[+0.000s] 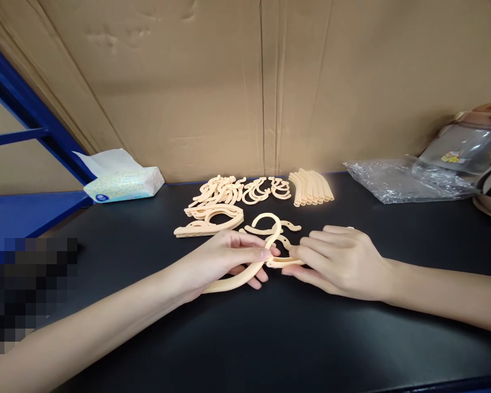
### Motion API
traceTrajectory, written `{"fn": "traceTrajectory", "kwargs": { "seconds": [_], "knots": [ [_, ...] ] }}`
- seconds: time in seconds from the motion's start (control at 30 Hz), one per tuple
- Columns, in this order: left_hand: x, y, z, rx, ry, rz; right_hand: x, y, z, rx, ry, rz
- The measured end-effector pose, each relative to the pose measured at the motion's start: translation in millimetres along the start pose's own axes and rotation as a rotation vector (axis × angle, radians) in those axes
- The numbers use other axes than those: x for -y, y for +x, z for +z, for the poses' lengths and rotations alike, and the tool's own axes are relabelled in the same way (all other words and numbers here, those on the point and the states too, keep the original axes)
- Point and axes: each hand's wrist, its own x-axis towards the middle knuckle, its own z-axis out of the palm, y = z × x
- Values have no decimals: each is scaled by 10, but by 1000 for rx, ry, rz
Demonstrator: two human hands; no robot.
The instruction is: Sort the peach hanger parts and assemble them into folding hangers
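Near the middle of the black table, my left hand (233,254) grips a cream plastic hanger piece (235,282) with a curved arm below and a hook (272,221) rising above the thumb. My right hand (337,262) pinches a second cream arm piece (284,263), whose left end meets the first piece at the base of the hook. Just behind the hands lie a few loose curved pieces (290,225). A stack of folded cream hanger parts (196,228) rests behind my left hand.
Farther back are piles of cream hooks (256,191) and curved pieces (221,191), and a row of arm pieces (313,188). A tissue pack (125,183) sits back left. A clear plastic bag (405,180) and a transparent container (466,147) are at right. Cardboard (196,98) stands behind.
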Motion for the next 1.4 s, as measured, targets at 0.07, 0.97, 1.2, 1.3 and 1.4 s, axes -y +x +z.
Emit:
{"fn": "traceTrajectory", "kwargs": {
  "seconds": [0.07,0.97,1.2,1.3,1.4],
  "knots": [
    [4,-5,10,11,-3,-1,8,-5,-8,-22,9,-31],
    [30,32,27,30,231,76,21,12,42,73,58,64],
    [45,-2,42,21,308,98,14,8,45,158,107,107],
    [34,-16,63,6,328,96,20,1,46,199,134,129],
    [28,-21,74,5,349,97,35,-3,45,206,157,150]
  ]
}}
